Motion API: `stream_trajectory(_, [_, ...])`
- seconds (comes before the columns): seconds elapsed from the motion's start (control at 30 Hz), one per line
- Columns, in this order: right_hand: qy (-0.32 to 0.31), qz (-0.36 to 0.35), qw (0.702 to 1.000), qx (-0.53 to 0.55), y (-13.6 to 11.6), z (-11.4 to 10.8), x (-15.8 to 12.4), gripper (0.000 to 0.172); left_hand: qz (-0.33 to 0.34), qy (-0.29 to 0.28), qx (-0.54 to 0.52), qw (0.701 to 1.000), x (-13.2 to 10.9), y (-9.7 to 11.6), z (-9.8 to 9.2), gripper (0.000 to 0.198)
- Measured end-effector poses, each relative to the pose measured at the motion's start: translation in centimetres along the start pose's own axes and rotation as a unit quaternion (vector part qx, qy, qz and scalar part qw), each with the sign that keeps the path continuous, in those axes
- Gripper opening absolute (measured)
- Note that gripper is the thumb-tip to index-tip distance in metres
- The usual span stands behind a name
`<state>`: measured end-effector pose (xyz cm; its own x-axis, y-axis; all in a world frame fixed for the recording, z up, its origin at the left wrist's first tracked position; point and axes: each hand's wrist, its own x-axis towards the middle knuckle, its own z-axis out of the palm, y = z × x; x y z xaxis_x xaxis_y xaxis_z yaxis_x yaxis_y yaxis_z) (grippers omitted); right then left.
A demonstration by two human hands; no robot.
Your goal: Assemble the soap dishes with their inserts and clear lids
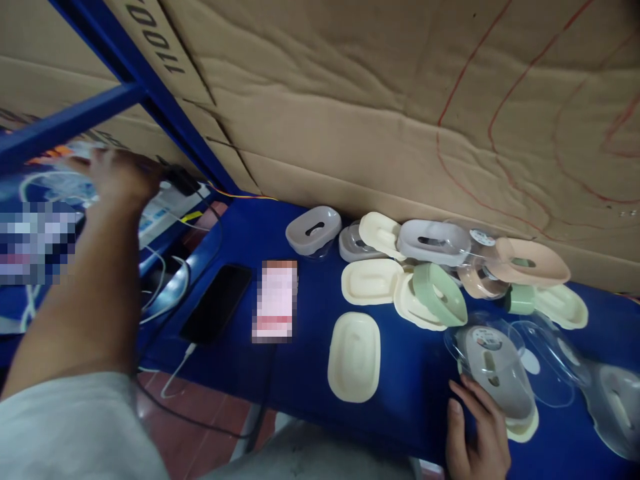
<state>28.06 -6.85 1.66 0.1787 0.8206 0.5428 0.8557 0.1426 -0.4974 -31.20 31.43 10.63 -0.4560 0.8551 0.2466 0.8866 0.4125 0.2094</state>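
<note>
My left hand (113, 175) reaches to the far left, over clear plastic and orange items, blurred, its fingertips hard to make out. At the lower right, my right hand (477, 423) has its fingers apart beside a grey oval dish (495, 373) under a clear lid, the fingertips at its near edge. A cream tray (354, 357) lies alone on the blue table. Behind it are another cream tray (371, 281), a green dish (440, 293), a peach dish (531, 261) and grey dishes, one (314, 230) near the cardboard.
A black phone (216, 303) with a white cable and a pixelated rectangular item (275, 301) lie on the blue table (305, 373). Cardboard (350, 120) stands behind. Blue metal bars, a power strip (155, 220) and tangled cables are at left.
</note>
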Motion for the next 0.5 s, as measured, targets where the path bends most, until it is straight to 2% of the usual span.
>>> stream_trajectory(0.23, [-0.022, -0.009, 1.000, -0.013, 0.4, -0.1, -0.1, 0.020, 0.007, 0.026, 0.018, 0.999, 0.0, 0.7, -0.7, 0.052])
stream_trajectory(0.4, [-0.018, -0.011, 1.000, -0.020, 0.4, 0.0, -0.1, 0.020, 0.017, -0.024, 0.042, 0.999, 0.9, 0.5, -1.0, 0.060])
stream_trajectory(0.5, [-0.017, -0.009, 1.000, -0.023, 0.3, 0.0, -0.1, 0.020, 0.006, -0.026, 0.040, 0.999, 1.3, -0.2, -0.7, 0.058])
